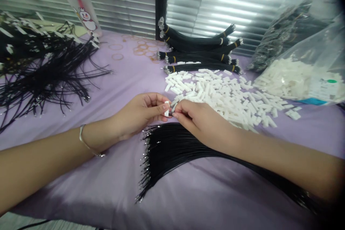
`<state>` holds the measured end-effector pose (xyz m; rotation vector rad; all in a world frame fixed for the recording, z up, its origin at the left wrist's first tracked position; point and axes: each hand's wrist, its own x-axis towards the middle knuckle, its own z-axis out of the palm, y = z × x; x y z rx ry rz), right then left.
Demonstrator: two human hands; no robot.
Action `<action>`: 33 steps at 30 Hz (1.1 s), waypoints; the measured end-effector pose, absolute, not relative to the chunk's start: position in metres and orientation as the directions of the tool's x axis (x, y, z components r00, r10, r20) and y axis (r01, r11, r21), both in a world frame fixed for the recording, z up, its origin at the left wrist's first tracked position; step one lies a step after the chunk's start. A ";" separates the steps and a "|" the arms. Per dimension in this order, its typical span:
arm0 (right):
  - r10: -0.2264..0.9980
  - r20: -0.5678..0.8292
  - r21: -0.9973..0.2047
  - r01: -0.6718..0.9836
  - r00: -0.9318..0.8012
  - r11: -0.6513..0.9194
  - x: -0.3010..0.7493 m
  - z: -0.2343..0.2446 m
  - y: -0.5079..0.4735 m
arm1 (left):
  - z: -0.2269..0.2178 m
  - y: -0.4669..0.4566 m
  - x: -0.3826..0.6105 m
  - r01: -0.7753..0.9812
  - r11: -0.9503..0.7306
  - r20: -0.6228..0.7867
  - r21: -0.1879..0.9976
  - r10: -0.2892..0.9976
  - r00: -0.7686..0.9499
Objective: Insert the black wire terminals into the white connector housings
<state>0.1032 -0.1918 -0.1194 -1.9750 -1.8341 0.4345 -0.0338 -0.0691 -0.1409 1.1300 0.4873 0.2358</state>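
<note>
Between thumb and fingers, my left hand (147, 113) pinches a small white plastic connector housing (167, 109). My right hand (198, 118) is closed in a pinch on the end of a thin black wire (171, 114) at the housing's right side. Whether the wire's tip is inside the housing cannot be made out. Below both hands lies a fanned row of black wires (172, 147) with shiny metal terminals at their left ends. A heap of loose white housings (223, 95) spreads just behind my right hand.
Behind the heap lie banded bundles of black wires (199, 45). Clear bags (291, 79) of parts stand at right. At left is a pile of wires with white housings (45, 68), near a plastic cup (84, 12) with a straw. Rubber bands (145, 48) lie on the purple cloth (115, 183).
</note>
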 end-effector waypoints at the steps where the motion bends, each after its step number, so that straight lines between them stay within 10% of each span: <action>1: 0.992 0.110 -0.442 0.897 0.056 -0.002 0.103 -0.117 -0.193 | -0.141 -0.069 -0.034 0.057 0.431 -0.256 0.901 0.420 0.871; 5: 0.933 0.300 -0.147 0.957 -0.198 0.251 0.094 -0.106 -0.197 | -0.139 -0.068 -0.034 0.021 0.482 -0.251 0.876 0.418 0.873; 10: 0.904 0.027 0.012 0.905 -0.426 0.426 0.072 -0.108 -0.192 | -0.138 -0.068 -0.035 0.023 0.492 -0.271 0.870 0.438 0.858; 18: 0.901 -0.102 -0.105 0.906 -0.421 0.411 0.073 -0.110 -0.177 | -0.139 -0.067 -0.037 0.019 0.501 -0.263 0.865 0.422 0.868; 24: 0.909 0.095 -0.089 0.906 -0.406 0.414 0.072 -0.123 -0.185 | -0.140 -0.069 -0.035 0.028 0.484 -0.272 0.874 0.442 0.855; 33: 0.995 0.099 -0.765 0.640 0.006 0.073 0.080 -0.087 -0.227 | -0.115 -0.088 -0.040 0.238 0.400 -0.394 0.885 0.370 0.841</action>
